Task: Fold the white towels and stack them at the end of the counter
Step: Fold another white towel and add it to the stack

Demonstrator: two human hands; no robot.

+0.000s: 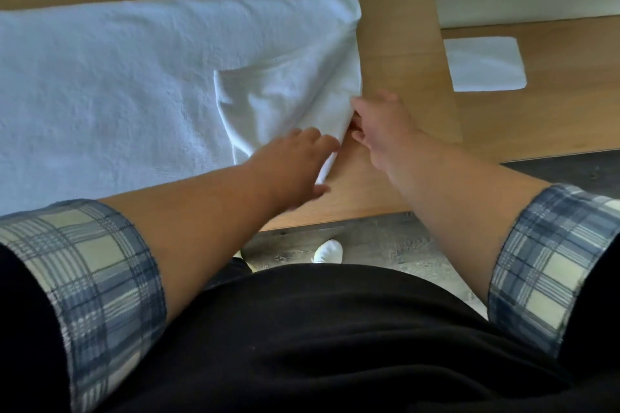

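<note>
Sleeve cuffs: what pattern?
Blue-and-cream plaid on both cuffs, clearest in the head view.

One wide-angle camera (the only view supplied) sits on the person's head and faces forward and steeply down, placing the worktop [396,43] in the upper half of the frame and the wearer's dark torso [335,329] and plaid sleeves [94,261] in the lower half. The range is close: both forearms [208,204] enter from the lower sides, and the left hand [295,161] and right hand [379,124] meet near frame centre at the white towel [134,77], with the floor [385,245] below the worktop's near edge.
</note>
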